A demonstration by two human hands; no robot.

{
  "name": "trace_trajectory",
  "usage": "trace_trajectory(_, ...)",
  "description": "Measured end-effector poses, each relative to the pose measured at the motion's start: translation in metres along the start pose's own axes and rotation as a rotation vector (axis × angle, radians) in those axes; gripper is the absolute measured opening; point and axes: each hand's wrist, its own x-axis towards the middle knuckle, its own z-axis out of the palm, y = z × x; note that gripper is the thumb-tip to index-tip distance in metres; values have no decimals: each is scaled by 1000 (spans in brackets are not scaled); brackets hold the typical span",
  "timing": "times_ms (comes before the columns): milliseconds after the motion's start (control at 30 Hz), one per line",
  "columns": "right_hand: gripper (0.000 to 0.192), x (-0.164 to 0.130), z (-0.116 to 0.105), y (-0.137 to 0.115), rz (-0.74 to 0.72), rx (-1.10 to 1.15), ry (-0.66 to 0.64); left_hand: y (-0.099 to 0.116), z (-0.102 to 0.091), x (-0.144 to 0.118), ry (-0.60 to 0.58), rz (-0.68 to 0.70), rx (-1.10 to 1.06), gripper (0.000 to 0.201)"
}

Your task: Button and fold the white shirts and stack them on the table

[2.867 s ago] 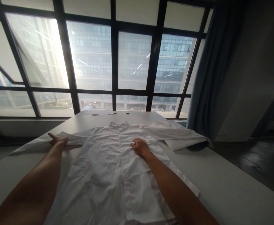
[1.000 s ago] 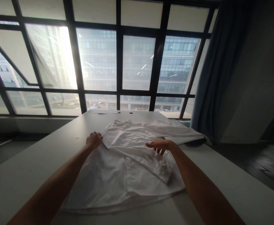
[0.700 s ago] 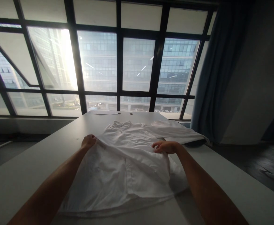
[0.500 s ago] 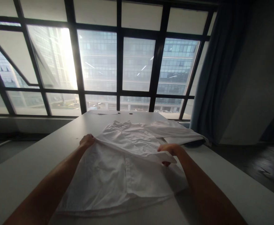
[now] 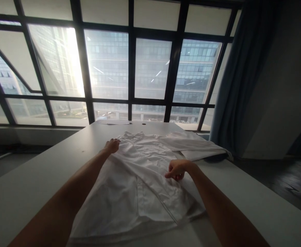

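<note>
A white button-front shirt (image 5: 122, 199) lies spread on the table, collar away from me and hem toward me. One sleeve (image 5: 153, 187) runs diagonally across its front, down toward the lower right. My left hand (image 5: 112, 145) rests on the shirt's left edge near the shoulder, fingers laid over the cloth. Over the right side of the shirt, my right hand (image 5: 177, 169) is closed, thumb against curled fingers at the sleeve's fabric. Its palm side and exactly how much cloth it grips are hidden.
The shirt's other sleeve (image 5: 204, 147) stretches to the right, by a dark patch near the table edge. A flat white sheet (image 5: 111, 122) lies at the far end of the white table (image 5: 49, 171). Beyond stand large windows (image 5: 106, 65) and a blue curtain (image 5: 233, 85).
My left hand has moved forward and right, up the shirt's edge. My right hand has shifted slightly left and no longer holds up the sleeve's end; the sleeve now lies lower across the shirt.
</note>
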Motion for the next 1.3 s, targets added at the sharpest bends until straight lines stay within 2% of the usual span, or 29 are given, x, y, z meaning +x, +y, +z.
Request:
trace_trajectory(133,51,0,2,-1,-7,-53,-6,23,12,36,-66,146,-3,48)
trace_trajectory(233,47,2,2,-5,-6,-120,19,28,22,56,-132,245,52,52)
trace_trajectory(300,46,5,3,-7,8,-167,36,27,24,67,-184,298,104,47)
trace_trajectory(433,44,8,2,-10,22,-185,29,20,18,88,-164,264,145,22)
trace_trajectory(600,39,5,0,-12,43,-129,36,9,13,100,-65,144,137,27)
trace_trajectory(767,31,-6,-2,-15,77,-168,65,15,27,79,-23,79,126,41)
trace_trajectory(833,25,-11,1,-21,-12,-235,232,18,30,64,-36,69,117,45)
trace_trajectory(933,27,-11,14,-36,-285,-305,631,17,31,40,-116,77,92,56)
trace_trajectory(1000,29,-2,29,-49,-469,-289,754,9,34,23,-170,78,71,65)
trace_trajectory(1067,40,11,45,-58,-627,-283,716,-2,39,8,-195,74,56,73)
trace_trajectory(1133,56,24,59,-63,-718,-313,599,-14,46,-4,-216,69,47,79)
trace_trajectory(1200,70,33,68,-62,-738,-363,474,-24,50,-13,-240,69,33,84)
trace_trajectory(1300,85,34,71,-56,-670,-393,370,-30,51,-20,-271,48,16,87)
